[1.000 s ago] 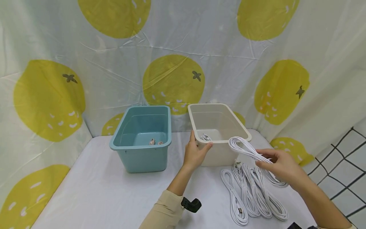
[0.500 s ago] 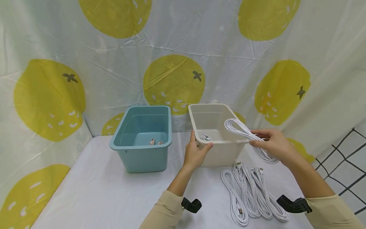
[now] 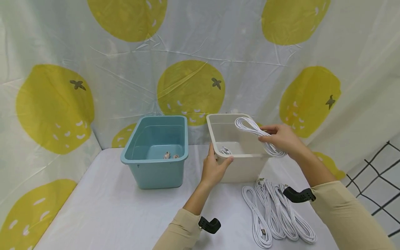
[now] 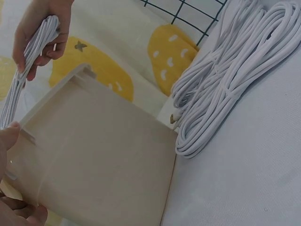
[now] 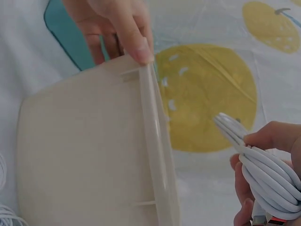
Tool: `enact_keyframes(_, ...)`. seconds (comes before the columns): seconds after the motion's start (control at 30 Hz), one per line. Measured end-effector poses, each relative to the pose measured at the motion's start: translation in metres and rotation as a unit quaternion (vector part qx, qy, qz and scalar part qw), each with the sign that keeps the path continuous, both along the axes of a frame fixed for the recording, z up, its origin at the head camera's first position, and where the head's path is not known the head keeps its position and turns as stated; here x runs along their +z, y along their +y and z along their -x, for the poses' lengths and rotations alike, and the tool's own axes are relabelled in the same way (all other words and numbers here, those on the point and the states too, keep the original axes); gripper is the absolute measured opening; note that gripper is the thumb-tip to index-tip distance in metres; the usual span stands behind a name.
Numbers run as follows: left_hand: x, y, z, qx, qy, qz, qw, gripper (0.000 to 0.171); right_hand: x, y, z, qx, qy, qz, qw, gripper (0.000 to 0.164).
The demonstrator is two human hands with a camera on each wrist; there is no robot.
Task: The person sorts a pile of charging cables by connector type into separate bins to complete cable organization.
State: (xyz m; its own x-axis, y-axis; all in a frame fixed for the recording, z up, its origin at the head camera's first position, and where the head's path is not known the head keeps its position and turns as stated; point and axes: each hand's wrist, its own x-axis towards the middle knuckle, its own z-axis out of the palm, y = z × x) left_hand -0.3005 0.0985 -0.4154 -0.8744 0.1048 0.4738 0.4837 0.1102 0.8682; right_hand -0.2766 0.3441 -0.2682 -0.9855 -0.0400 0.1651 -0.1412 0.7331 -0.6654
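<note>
My left hand (image 3: 214, 168) grips the near-left corner of a beige plastic bin (image 3: 242, 168), thumb over the rim and fingers along the side. Pinched between the right hand's (image 3: 282, 139) thumb and fingers is a white coiled cable (image 5: 270, 181), held over the bin's right side and tilted, its loop end pointing up and left. The right wrist view shows a metal plug at the lower end of that bundle. Within the beige bin, near its front left corner, lies another white coil (image 3: 225, 150). Several bundled white cables (image 3: 270, 211) lie on the table in front.
A blue bin (image 3: 156, 173) stands to the left of the beige one, with small tan coiled items (image 3: 167, 155) on its floor. Behind both hangs a lemon-print curtain (image 3: 131, 83). Black wire grid (image 3: 378, 189) is at the right, beyond the white-covered table (image 3: 93, 208).
The right hand has lifted the coiled cable up and left, from above the bundles on the table to over the beige bin's right side. The left hand has stayed on the rim.
</note>
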Motion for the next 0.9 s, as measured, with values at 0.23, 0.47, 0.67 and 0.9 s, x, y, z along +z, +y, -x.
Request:
enact_keyframes(0.23, 0.002, 0.001, 0.001, -0.004, -0.006, 0.008, 0.9999, 0.082, 0.008, -0.010, 0.025, -0.010, -0.003, 0.009, 1.000, 0.053)
enact_keyframes(0.47, 0.000, 0.001, 0.002, -0.008, -0.005, 0.008, 0.9999, 0.083, 0.002, -0.018, 0.046, -0.022, -0.013, 0.027, 0.999, 0.056)
enact_keyframes(0.67, 0.000, 0.000, 0.002, -0.008, 0.005, 0.007, 0.9999, 0.083, -0.009, -0.018, 0.058, -0.003, -0.011, 0.037, 0.999, 0.049)
enact_keyframes(0.9, 0.000, -0.003, 0.002, -0.003, 0.001, 0.013, 0.9999, 0.082, -0.020, -0.011, 0.061, 0.015, -0.031, 0.064, 0.997, 0.052)
